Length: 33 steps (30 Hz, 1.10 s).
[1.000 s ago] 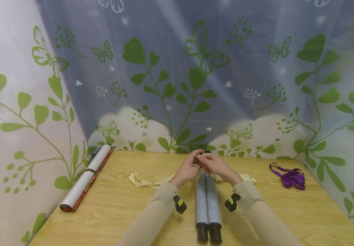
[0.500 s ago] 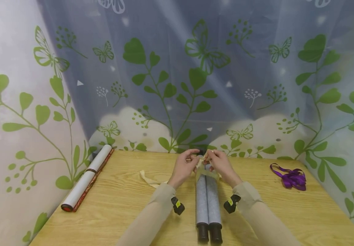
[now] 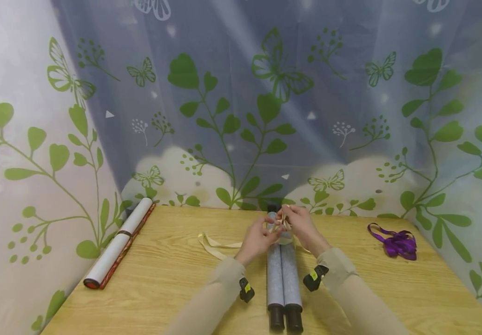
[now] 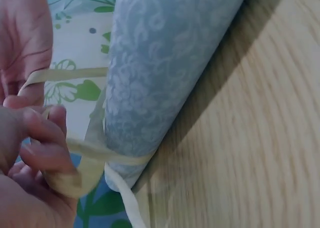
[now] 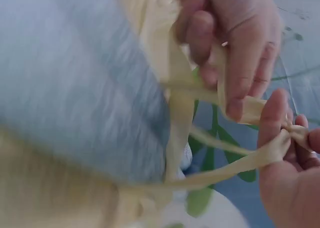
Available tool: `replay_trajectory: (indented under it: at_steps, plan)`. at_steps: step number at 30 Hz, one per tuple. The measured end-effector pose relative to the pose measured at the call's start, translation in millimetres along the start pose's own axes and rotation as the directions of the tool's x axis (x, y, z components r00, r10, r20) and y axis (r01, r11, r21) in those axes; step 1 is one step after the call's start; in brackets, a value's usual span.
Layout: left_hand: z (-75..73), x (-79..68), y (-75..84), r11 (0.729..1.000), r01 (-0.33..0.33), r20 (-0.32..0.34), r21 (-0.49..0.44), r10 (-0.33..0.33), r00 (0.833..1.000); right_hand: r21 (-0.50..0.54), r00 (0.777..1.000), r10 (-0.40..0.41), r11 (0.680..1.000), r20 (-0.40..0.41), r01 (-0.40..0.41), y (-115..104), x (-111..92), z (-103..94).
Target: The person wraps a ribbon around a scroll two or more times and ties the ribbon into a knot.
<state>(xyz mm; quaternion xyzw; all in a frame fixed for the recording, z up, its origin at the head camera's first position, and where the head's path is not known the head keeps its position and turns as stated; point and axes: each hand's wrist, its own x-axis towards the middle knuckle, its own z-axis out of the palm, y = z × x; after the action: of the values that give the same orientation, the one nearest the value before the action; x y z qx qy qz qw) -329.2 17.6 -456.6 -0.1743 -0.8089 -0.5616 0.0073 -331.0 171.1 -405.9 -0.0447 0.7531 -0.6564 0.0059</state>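
Note:
A blue-grey patterned scroll, rolled from both ends into two parallel rolls [image 3: 275, 274] with dark end knobs [image 3: 293, 318], lies lengthwise on the table. A cream ribbon [image 3: 215, 244] passes around its far part. My left hand [image 3: 258, 238] holds the ribbon above the rolls, fingers bent. Beside it my right hand [image 3: 303, 229] pinches another stretch of ribbon. In the right wrist view, ribbon [image 5: 250, 160] loops over the right hand's fingers [image 5: 274, 112], and the left hand [image 5: 245, 42] has ribbon between its fingers. The left wrist view shows ribbon wrapping the roll [image 4: 150, 72].
A white scroll [image 3: 113, 246] with red trim, tied by a dark band, lies along the table's left edge. A bundle of purple ribbon [image 3: 397, 242] lies at the right. A printed curtain [image 3: 241, 116] stands behind the wooden table [image 3: 174, 288].
My hands were close together over the far end and have drawn apart slightly. The left hand has come a little nearer. The ribbon tail at left has shifted rightward.

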Motion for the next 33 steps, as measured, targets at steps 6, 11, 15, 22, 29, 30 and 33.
replay_trajectory:
  at_steps: [6,11,15,22,29,30,33]
  plan:
    - [2.8,3.1,2.3,0.992,-0.034,-0.053,0.125,0.041,0.998,-0.361,0.968,-0.251,0.903,-0.001,0.233,-1.4,-4.8,4.7]
    - [3.4,4.3,5.2,0.993,-0.063,-0.111,0.095,0.074,0.991,-0.486,0.945,-0.327,0.830,-0.022,0.275,1.8,-4.3,3.8]
    - [4.1,4.4,5.1,0.994,-0.104,-0.143,0.023,0.107,0.984,-0.397,0.957,-0.275,0.892,-0.095,0.217,3.8,-2.8,2.0]
    - [5.9,3.9,1.6,0.988,-0.151,-0.103,-0.023,0.148,0.984,-0.149,0.974,-0.201,0.972,-0.109,0.184,3.4,-3.1,2.6]
    - [7.5,4.9,0.5,0.977,-0.123,-0.043,-0.172,0.118,0.992,0.008,0.982,-0.168,0.986,-0.088,0.169,3.7,-1.9,1.9]
    - [7.3,5.2,-0.1,0.973,-0.108,-0.029,-0.206,0.104,0.994,0.026,0.983,-0.160,0.986,-0.088,0.163,4.2,-1.4,1.6]
    - [5.4,5.1,-0.2,0.950,-0.043,0.013,-0.309,0.049,0.999,0.070,0.989,-0.129,0.989,-0.076,0.134,5.8,-0.4,-0.3]
